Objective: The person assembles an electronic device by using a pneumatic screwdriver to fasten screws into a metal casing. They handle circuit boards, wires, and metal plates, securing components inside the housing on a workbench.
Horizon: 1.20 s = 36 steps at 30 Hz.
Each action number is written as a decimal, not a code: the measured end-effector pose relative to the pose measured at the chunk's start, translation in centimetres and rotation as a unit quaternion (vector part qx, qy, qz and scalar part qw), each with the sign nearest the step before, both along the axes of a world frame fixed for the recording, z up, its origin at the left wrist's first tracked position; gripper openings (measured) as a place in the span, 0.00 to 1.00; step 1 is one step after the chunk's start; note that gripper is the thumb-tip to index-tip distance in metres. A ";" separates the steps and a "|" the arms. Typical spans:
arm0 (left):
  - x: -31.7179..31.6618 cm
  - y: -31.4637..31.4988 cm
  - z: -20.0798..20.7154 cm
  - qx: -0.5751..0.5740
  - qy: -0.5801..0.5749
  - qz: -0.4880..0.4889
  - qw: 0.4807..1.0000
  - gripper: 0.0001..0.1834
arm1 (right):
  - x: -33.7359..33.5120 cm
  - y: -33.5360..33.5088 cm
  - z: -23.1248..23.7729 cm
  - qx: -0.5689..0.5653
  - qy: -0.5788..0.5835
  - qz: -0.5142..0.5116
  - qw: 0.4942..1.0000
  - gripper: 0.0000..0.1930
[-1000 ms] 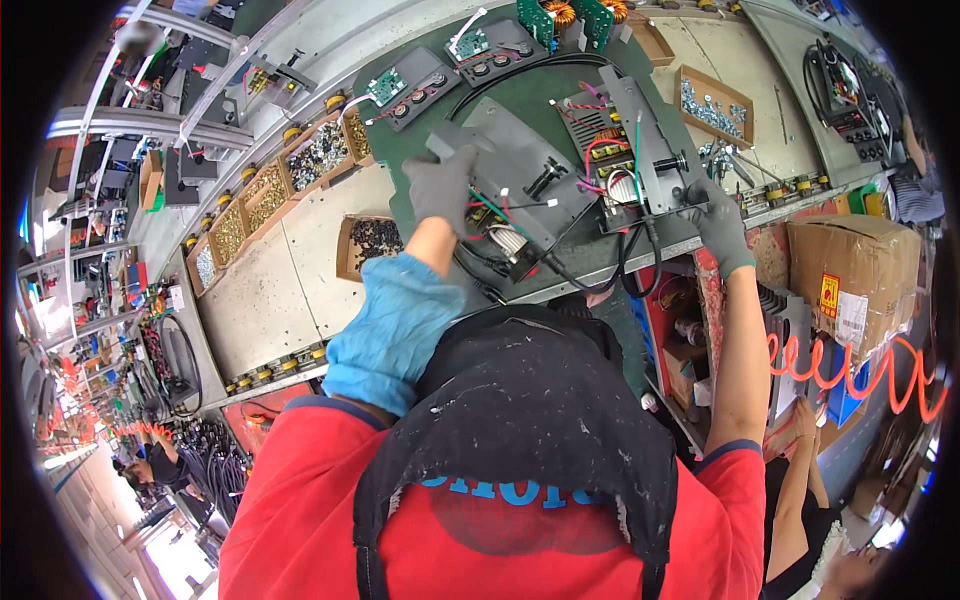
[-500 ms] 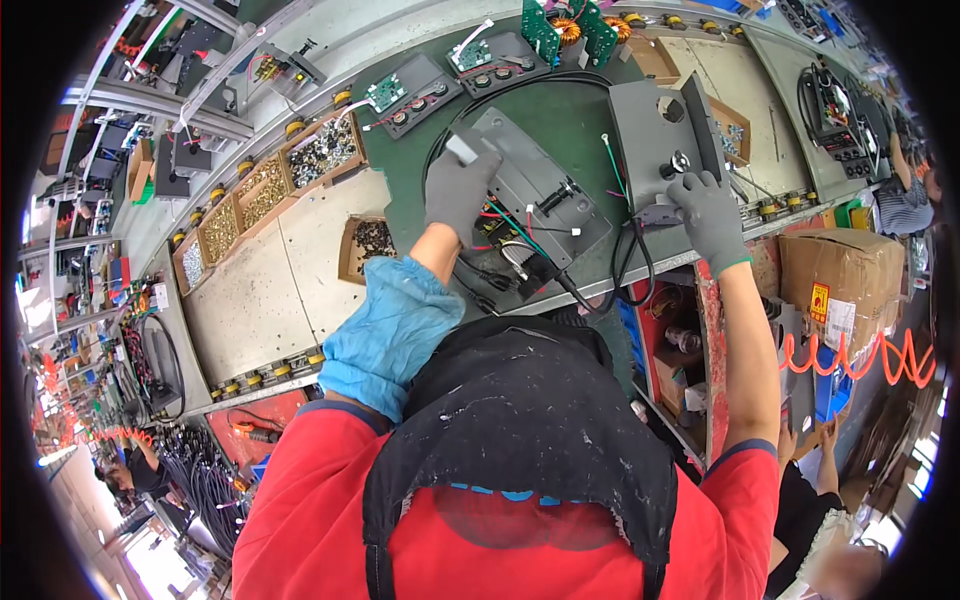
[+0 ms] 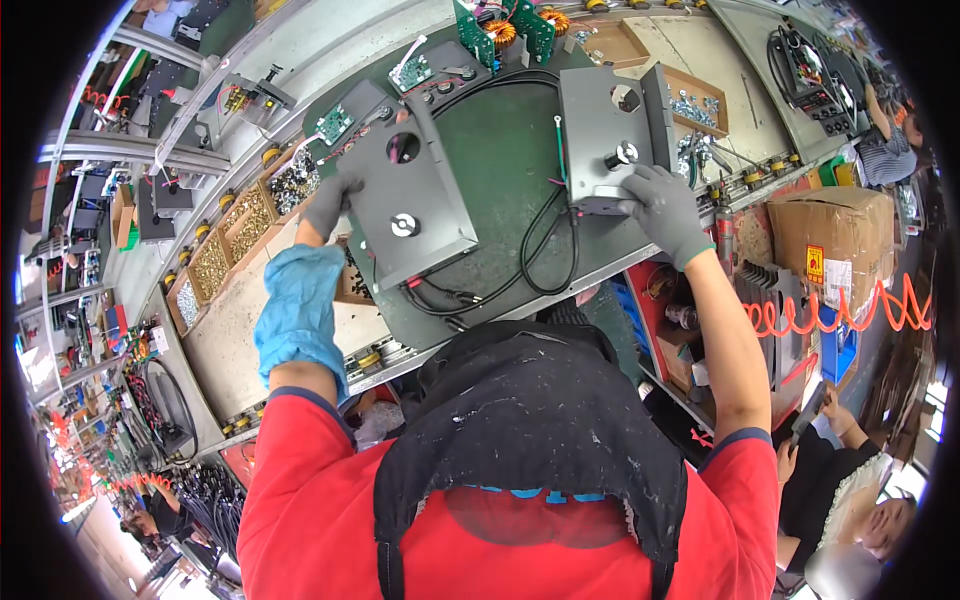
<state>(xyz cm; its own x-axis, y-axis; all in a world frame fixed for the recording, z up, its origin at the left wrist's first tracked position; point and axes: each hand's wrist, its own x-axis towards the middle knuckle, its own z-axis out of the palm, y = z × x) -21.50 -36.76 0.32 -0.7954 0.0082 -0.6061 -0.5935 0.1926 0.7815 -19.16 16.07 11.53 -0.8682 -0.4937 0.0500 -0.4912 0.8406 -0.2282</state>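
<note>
Two grey metal housings stand on the green work mat (image 3: 500,140). My gloved left hand (image 3: 330,205) grips the outer edge of the left housing (image 3: 425,190), whose flat face has a round hole and a dial-like knob. Its fingers are partly hidden behind that edge. At the near right corner of the right housing (image 3: 603,120), my gloved right hand (image 3: 668,210) has its fingers closed on the edge by a light-coloured flange. This housing also shows a hole and a knob. A black cable (image 3: 528,258) loops between the two housings.
Small circuit boards (image 3: 335,122) lie on black panels beyond. Upright green boards with copper coils (image 3: 500,35) stand at the back. Trays of screws (image 3: 245,232) line the left; another hardware tray (image 3: 695,105) sits right. A cardboard box (image 3: 835,235) and coiled orange hose (image 3: 830,315) are at right.
The left housing has turned from its open, wired side to its knob face and shifted left with my left hand. My right hand stays at the right housing's near corner.
</note>
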 end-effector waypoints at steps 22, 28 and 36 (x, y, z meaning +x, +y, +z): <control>-0.1 19.0 14.8 0.308 0.056 0.189 0.931 0.22 | 3.1 16.2 -9.3 0.126 -0.037 -0.530 0.837 0.28; -1.3 26.5 13.7 0.411 -0.020 0.148 0.899 0.18 | 2.9 20.7 -11.9 0.045 -0.188 -0.530 0.825 0.30; -2.1 34.1 13.1 0.356 -0.061 0.088 0.928 0.09 | 3.3 15.3 -5.3 -0.308 -0.296 -0.448 0.785 0.27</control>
<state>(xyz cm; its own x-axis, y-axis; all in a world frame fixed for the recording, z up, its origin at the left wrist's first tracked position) -23.60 -2.70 13.42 -0.7485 0.3176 -0.5822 -0.6589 -0.4555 0.5986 -15.89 31.38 6.23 -0.8142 0.2893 -0.5034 0.5804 0.4285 -0.6925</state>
